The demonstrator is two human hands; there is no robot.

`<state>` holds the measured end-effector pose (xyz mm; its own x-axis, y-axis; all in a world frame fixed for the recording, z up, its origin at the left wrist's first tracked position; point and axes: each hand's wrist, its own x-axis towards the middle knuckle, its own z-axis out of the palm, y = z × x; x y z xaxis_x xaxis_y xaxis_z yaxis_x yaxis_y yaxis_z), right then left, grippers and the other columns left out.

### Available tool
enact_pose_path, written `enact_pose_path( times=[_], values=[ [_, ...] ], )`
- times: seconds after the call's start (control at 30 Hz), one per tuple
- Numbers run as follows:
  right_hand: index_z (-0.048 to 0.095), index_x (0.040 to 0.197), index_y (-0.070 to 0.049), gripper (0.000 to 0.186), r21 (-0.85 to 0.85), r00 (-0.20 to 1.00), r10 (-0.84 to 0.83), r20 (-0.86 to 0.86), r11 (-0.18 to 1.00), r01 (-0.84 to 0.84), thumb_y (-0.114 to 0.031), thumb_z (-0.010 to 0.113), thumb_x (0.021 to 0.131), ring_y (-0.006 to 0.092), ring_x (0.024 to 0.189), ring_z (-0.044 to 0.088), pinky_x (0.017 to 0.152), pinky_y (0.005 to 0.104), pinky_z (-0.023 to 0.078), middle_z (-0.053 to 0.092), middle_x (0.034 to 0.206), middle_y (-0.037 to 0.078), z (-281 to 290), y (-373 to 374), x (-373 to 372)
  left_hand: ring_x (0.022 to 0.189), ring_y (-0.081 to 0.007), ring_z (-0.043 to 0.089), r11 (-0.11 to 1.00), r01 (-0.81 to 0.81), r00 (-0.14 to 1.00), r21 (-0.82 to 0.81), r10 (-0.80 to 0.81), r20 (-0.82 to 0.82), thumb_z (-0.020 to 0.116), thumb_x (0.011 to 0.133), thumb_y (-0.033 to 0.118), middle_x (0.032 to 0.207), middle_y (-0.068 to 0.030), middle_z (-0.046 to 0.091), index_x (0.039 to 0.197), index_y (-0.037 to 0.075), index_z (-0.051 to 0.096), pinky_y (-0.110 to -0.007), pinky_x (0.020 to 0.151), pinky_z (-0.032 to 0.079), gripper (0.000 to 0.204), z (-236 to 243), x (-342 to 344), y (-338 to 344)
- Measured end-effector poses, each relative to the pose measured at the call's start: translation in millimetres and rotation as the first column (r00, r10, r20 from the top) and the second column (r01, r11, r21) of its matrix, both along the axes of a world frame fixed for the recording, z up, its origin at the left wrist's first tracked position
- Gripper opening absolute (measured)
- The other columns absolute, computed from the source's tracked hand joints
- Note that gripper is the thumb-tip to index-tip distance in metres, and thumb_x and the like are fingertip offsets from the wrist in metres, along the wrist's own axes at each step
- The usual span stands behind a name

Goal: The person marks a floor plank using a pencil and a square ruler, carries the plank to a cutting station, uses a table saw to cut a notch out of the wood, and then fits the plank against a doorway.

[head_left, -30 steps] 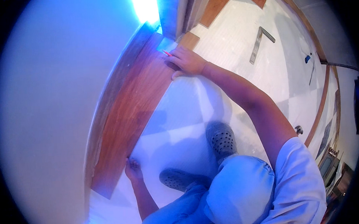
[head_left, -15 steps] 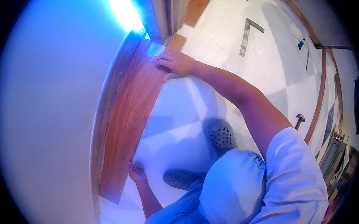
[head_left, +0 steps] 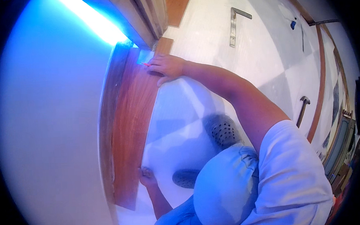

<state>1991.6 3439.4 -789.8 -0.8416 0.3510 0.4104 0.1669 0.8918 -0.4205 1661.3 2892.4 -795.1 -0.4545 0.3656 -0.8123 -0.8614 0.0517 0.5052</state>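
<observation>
A reddish-brown wooden floor plank (head_left: 134, 106) lies lengthwise beside the wall at my left. At its far end, by the door frame, my right hand (head_left: 166, 68) rests closed, gripping a thin red pencil (head_left: 146, 64) that pokes out past the fingers to the left. The heel of that hand is against the plank's right edge. Lower down, my left hand (head_left: 147, 177) has its fingers curled against the same edge near the plank's near end. Just beyond the right hand, a short piece of similar plank (head_left: 164, 44) shows next to the frame.
The door frame (head_left: 145, 18) juts in at the far left, with bright blue light along the wall. A metal try square (head_left: 233, 29), a hammer (head_left: 303, 110) and a small blue tool (head_left: 293, 25) lie on the pale floor. My dark clogs (head_left: 224, 130) stand right of the plank.
The whole view has shifted a little, with floor tools appearing farther left. Both hands stay at about the same spots along the plank, and the pencil remains in my right hand.
</observation>
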Motion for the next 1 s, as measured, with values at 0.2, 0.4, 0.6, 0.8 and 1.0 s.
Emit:
enact_pose_path(
  times=[0.2,0.4,0.6,0.8,1.0],
  values=[
    [0.057,0.131,-0.006,0.075,-0.027,1.0,-0.005,0.027,1.0,0.006,-0.061,0.072,0.083,0.0373,0.12,0.055,0.103,0.0489,0.044,0.059,0.129,0.017,-0.9,-0.2,2.2,0.062,-0.0129,0.056,0.992,0.008,1.0,-0.125,-0.011,-0.017,0.058,0.105,0.027,0.075,-0.0016,0.059,0.108,0.012,0.061,-0.027,0.053,0.05,0.016,10.7,3.7,14.3],
    [0.061,0.124,-0.006,0.074,-0.063,0.998,-0.021,-0.066,0.998,0.017,-0.062,0.075,0.078,0.0354,0.122,0.056,0.106,0.05,0.041,0.062,0.123,0.015,-8.3,1.4,6.3,0.066,-0.0158,0.058,0.958,0.288,0.953,-0.018,-0.284,0.1,0.057,0.105,0.026,0.072,-0.0029,0.058,0.109,0.012,0.061,-0.03,0.059,0.053,0.016,3.8,-31.8,1.0],
    [0.059,0.127,-0.004,0.072,-0.045,0.999,0.004,-0.049,0.999,-0.006,-0.057,0.074,0.082,0.0371,0.122,0.055,0.106,0.0513,0.042,0.06,0.127,0.017,-11.8,2.5,7.5,0.07,-0.0187,0.064,0.564,0.764,0.64,-0.313,-0.72,0.267,0.058,0.105,0.032,0.076,-0.0067,0.063,0.097,0.009,0.063,-0.033,0.063,0.055,0.026,44.3,-55.7,27.7],
    [0.061,0.122,-0.006,0.071,-0.05,0.996,-0.007,-0.087,0.999,0.003,-0.059,0.077,0.077,0.035,0.119,0.057,0.103,0.0501,0.042,0.061,0.12,0.015,-12.9,4.0,5.7,0.071,-0.022,0.07,-0.099,0.763,-0.085,-0.639,-0.995,0.053,0.064,0.1,0.031,0.078,-0.0104,0.072,0.091,0.003,0.069,-0.035,0.067,0.058,0.03,105.4,-50.9,103.6],
    [0.062,0.12,-0.006,0.073,-0.051,0.993,0.013,-0.118,0.999,-0.019,-0.06,0.079,0.074,0.0333,0.116,0.058,0.099,0.0474,0.044,0.061,0.116,0.015,-13.5,6.1,4.0,0.083,-0.0261,0.074,-0.359,0.403,-0.664,-0.842,-0.748,0.001,0.064,0.098,0.021,0.09,-0.0145,0.074,0.101,0.006,0.073,-0.039,0.077,0.058,0.018,142.3,0.4,216.2]
  ],
)
